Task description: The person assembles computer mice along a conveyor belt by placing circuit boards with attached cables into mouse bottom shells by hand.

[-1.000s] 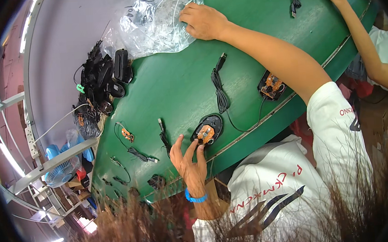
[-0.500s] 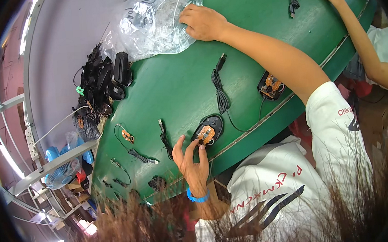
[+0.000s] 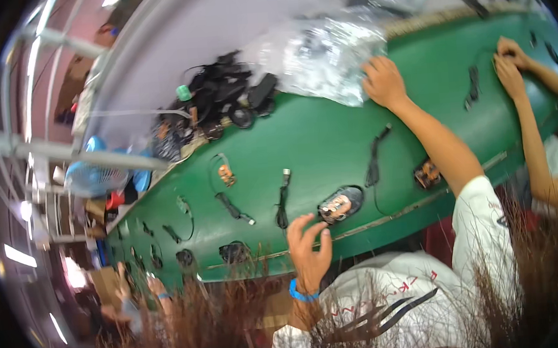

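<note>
My left hand [image 3: 310, 249], with a blue band at the wrist, hovers at the table's near edge, fingers apart. Its fingertips are close to an opened black computer mouse [image 3: 341, 205] with an orange circuit board showing; whether they touch it I cannot tell. My right hand [image 3: 386, 84] reaches across to the right edge of a clear plastic bag [image 3: 329, 64], its fingers curled against the film, and the tips are blurred. Beyond the first mouse lies a coiled black cable [image 3: 373, 158]. Another opened mouse [image 3: 427, 174] sits partly behind my right forearm.
Several cables and a loose orange board [image 3: 226, 175] lie along the green table [image 3: 263, 130]. A pile of black parts [image 3: 218, 91] stands at the far left. Two hands of a co-worker [image 3: 509, 67] are at the right; other people's hands show at lower left. A blue fan [image 3: 98, 177] stands beyond.
The view has swung left, so the scene sits farther right and lower. My right hand stays at the bag; my left hand has drawn slightly back from the mouse.
</note>
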A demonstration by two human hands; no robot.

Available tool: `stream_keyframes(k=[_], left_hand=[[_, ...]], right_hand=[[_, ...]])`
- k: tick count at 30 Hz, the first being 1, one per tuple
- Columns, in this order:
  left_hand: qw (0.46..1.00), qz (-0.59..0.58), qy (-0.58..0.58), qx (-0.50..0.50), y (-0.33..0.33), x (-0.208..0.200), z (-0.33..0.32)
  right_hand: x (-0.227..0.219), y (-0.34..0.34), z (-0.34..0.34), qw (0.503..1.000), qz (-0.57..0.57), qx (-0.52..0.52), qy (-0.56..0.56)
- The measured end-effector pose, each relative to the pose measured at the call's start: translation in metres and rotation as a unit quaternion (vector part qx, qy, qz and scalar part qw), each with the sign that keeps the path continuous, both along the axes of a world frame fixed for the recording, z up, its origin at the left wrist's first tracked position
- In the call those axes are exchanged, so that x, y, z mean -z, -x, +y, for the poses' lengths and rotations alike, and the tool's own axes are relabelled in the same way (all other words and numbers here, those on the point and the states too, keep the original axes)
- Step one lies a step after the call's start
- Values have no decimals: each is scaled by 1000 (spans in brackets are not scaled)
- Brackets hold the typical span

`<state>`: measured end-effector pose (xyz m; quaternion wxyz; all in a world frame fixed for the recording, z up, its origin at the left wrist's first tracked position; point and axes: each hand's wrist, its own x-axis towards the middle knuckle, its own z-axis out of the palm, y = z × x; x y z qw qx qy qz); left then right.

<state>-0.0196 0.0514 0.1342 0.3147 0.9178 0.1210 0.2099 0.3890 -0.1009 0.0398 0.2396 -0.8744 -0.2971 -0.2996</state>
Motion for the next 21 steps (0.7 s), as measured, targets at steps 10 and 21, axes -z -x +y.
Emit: stream_keyframes(k=[10, 21], left_hand=[[996, -79, 34, -25, 74, 29, 3], [988, -130, 39, -77, 116, 48, 19]], right_hand=[[8, -3, -4, 999, 11, -32, 7], [-4, -11, -19, 974, 212, -66, 41]])
